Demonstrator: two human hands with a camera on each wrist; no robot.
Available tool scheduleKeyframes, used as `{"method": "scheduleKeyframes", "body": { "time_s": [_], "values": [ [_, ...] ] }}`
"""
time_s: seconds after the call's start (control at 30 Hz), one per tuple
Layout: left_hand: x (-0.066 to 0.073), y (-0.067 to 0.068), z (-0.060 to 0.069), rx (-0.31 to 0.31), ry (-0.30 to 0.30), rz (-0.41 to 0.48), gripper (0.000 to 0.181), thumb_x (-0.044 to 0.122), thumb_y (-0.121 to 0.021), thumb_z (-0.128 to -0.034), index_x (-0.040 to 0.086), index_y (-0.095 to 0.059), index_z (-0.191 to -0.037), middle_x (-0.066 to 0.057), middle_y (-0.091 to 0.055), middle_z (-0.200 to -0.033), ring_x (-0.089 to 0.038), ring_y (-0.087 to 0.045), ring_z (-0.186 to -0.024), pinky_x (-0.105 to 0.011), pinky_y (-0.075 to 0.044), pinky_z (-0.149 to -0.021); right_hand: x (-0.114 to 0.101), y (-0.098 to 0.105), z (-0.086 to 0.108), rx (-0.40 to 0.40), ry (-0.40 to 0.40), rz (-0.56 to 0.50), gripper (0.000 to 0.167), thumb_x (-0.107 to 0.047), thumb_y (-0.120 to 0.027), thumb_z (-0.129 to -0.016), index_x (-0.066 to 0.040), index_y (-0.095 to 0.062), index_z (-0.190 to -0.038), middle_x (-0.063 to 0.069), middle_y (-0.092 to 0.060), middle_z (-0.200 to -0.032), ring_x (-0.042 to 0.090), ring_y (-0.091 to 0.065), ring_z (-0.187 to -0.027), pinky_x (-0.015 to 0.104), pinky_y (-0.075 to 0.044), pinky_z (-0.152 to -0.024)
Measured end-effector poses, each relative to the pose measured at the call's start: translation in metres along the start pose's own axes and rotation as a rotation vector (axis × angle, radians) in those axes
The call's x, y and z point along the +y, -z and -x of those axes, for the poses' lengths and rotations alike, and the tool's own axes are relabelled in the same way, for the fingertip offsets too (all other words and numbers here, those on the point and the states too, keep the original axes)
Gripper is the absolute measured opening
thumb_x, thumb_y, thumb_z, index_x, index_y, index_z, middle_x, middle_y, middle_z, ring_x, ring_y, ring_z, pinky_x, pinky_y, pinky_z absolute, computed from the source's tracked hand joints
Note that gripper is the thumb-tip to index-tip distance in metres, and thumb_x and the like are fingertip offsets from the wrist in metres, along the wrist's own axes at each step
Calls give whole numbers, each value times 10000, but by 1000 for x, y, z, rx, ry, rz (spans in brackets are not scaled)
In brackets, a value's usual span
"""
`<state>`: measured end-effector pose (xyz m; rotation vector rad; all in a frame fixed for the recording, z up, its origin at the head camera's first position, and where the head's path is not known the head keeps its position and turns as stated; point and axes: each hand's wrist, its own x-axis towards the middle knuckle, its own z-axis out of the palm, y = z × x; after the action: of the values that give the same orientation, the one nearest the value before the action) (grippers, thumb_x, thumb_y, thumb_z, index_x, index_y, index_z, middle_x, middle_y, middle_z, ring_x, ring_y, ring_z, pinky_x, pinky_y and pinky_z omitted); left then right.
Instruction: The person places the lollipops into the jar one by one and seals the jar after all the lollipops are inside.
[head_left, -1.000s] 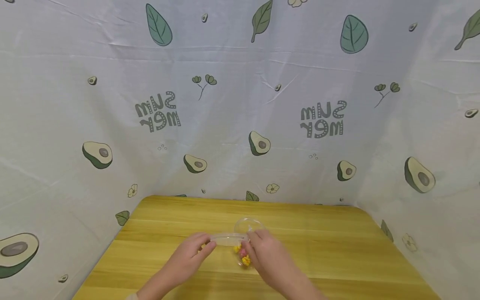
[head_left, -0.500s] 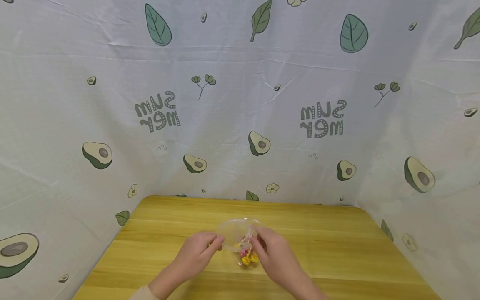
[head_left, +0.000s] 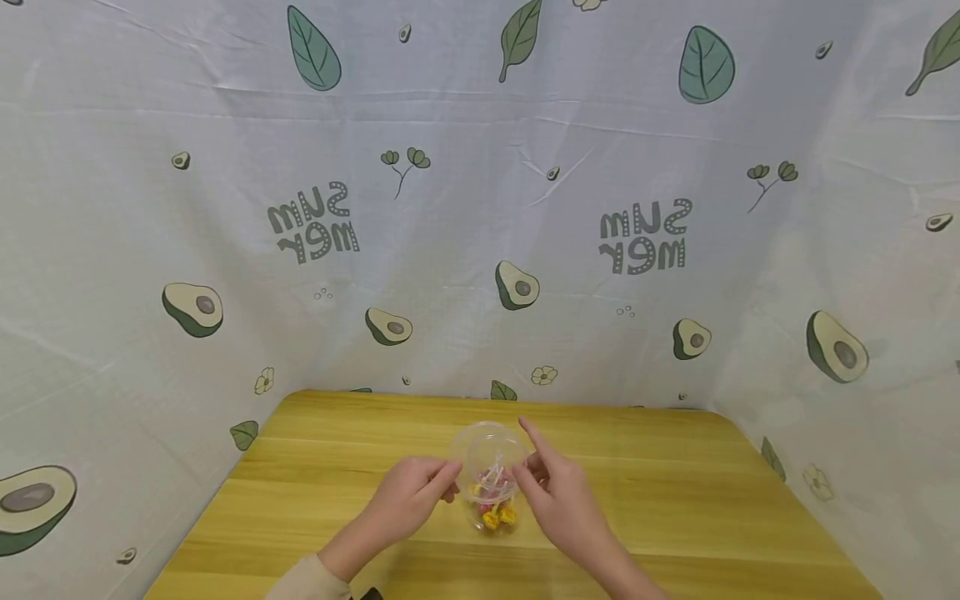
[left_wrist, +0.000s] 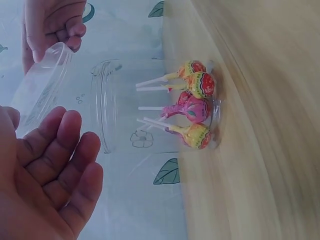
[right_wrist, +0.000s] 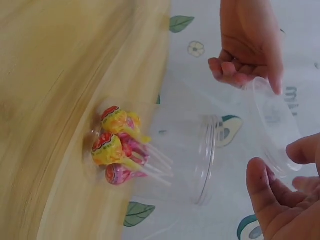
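A clear round lid is held tilted above a clear plastic jar. My left hand pinches the lid's left edge between thumb and fingers. On the opposite edge, my right hand holds the lid with its thumb and a curled finger, its index finger pointing up and away. The jar stands upright on the table, and its open rim is apart from the lid. Inside, several wrapped lollipops, yellow and pink, lie with heads at the bottom and white sticks up.
The wood-grain table extends around the jar. A pale curtain printed with avocados and leaves encloses its back and sides. A small dark object shows at the bottom edge, by the left sleeve.
The lid has turned from nearly edge-on to showing its round face, and has moved right over the jar. My left hand has shifted right; my right index finger has straightened upward.
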<state>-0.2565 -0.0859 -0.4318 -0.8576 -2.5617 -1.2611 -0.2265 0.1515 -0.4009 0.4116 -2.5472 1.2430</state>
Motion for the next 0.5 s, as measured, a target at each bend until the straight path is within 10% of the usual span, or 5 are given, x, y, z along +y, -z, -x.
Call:
{"method": "scheduleKeyframes", "body": {
  "time_s": [0.5],
  "values": [
    [-3,-14,-39,-63,174,-61,625,468,-387,-1077,136,-670,-630,77,-558,-510,-96,-461,-454,-269,-384,-490,25,6,-21,-63,-66,138,444,-206,-579,-1027,-144,-534,-1465,-59,-490,-611,75,-376,-489,241,-348,-469]
  ]
}}
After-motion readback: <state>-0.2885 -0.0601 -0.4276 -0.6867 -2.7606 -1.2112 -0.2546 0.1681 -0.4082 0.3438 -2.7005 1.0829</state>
